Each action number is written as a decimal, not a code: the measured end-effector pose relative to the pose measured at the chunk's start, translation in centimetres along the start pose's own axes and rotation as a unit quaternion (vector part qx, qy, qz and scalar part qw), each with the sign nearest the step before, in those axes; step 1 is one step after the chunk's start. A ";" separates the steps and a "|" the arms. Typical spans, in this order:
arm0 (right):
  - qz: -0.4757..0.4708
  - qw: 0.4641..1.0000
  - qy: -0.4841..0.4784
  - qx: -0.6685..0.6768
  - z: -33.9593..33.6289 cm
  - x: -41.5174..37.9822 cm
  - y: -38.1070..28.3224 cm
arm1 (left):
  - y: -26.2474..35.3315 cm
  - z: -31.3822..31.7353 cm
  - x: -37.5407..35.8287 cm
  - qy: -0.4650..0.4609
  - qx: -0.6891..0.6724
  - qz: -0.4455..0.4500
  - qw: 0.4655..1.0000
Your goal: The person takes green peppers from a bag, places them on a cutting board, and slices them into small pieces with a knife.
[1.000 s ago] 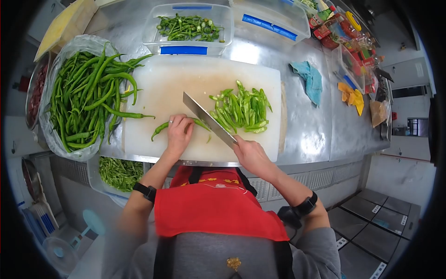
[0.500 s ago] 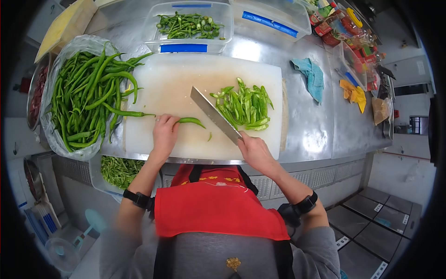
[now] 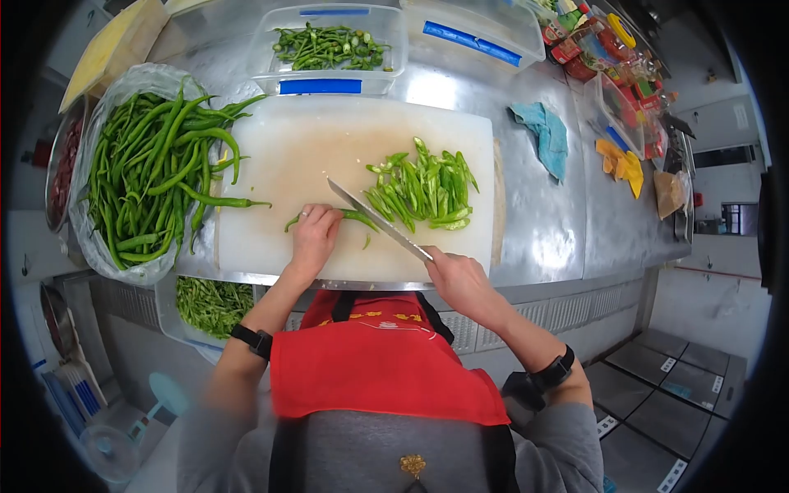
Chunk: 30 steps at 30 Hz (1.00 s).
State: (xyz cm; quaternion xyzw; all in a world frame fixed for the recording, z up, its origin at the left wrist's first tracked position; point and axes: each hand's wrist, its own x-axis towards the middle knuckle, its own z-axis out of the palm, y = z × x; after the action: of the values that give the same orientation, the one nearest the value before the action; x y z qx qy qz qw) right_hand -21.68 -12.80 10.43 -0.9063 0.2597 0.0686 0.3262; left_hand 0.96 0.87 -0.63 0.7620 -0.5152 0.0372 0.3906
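Observation:
My left hand presses a long green chili pepper down on the white cutting board, fingers bent over its middle. The pepper's tail sticks out left of the fingers, its other end reaching right to the blade. In my right hand is the handle of a cleaver, its blade slanting up and left across the pepper's right end. Sliced green chilies lie heaped on the board right of the blade. A small green scrap rests below the pepper.
Whole chilies fill a plastic-lined container on the left. Behind the board stands a clear box of chili pieces. A blue cloth and a yellow cloth lie right. Below the counter edge sits a tub of shredded greens.
My left hand has shifted right along with the pepper, bringing its end to the cleaver. The blade has tilted flatter and its tip has moved slightly left and down.

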 end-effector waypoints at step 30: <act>-0.001 0.997 -0.009 0.071 2.2 3.3 -0.2 | -0.2 -1.9 -0.4 0.013 0.002 -0.044 0.999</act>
State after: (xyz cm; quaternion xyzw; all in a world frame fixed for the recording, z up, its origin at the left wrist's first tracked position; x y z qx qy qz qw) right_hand -18.67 -12.72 7.87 -0.8805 0.2597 0.0575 0.3925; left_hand 1.55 2.42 0.40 0.7842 -0.4756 0.0310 0.3974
